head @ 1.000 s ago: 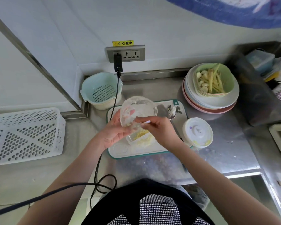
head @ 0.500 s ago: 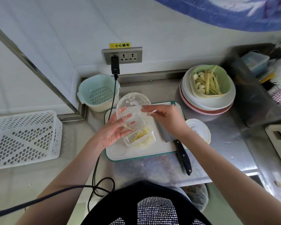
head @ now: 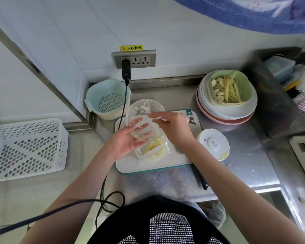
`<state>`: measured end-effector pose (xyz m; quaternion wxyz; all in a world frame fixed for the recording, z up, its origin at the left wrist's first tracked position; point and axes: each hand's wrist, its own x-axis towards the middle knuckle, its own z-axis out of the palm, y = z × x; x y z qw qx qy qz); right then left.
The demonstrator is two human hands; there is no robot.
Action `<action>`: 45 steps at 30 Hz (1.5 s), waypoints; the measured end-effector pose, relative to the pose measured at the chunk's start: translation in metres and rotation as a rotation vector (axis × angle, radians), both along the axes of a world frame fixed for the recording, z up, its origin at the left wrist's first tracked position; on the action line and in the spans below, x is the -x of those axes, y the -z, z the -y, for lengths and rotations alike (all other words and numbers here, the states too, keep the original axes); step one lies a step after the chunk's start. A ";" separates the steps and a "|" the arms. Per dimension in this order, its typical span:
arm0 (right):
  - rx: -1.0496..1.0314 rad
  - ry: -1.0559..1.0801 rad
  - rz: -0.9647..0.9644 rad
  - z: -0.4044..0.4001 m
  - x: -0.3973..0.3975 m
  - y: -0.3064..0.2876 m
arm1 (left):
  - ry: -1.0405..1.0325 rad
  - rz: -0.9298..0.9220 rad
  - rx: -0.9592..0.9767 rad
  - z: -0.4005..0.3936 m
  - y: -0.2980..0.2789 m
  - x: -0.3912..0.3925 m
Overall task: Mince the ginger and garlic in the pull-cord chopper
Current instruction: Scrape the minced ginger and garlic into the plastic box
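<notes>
The chopper bowl (head: 144, 118), clear plastic and smeared with pale mince, is held tilted above a small clear tray (head: 152, 150) on the cutting board (head: 130, 164), cradled from below by the left hand (head: 126, 143) with its fingers curled up around the wall. The right hand (head: 171, 126) pinches a slim white utensil (head: 158, 118), probably a small spoon or scraper, though blur hides its tip, at the bowl's rim.

The mincing itself looks finished; the step in hand appears to be emptying the bowl, with a heap of yellow minced ginger and garlic (head: 153, 147) already lying in the tray. The next move likely calls for scraping the clinging bits down the wall while keeping the bowl's mouth over the tray.

The chopper lid (head: 213, 143) sits just right of the board, the blade piece (head: 190, 119) near the board's far corner. A knife (head: 200, 178) lies at the board's right edge. The steel counter (head: 245, 155) also carries a stack of plates (head: 225, 113) topped by a green dish of garlic cloves and ginger strips (head: 229, 88), a mint colander (head: 107, 101) and a white perforated basket (head: 25, 148). A black cable (head: 123, 101) runs from the wall socket (head: 134, 59).
</notes>
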<state>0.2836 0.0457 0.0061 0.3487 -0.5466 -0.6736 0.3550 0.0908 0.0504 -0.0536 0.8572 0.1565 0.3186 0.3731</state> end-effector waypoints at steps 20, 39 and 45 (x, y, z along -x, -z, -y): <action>-0.317 -0.191 0.857 -0.015 -0.030 0.013 | -0.095 -0.226 -0.023 -0.012 -0.015 -0.005; -0.513 -0.120 0.634 0.004 -0.040 0.009 | -0.094 -0.258 -0.104 -0.007 -0.021 -0.012; -0.594 0.008 0.608 0.001 -0.043 0.004 | -0.070 -0.339 -0.107 -0.004 -0.020 -0.017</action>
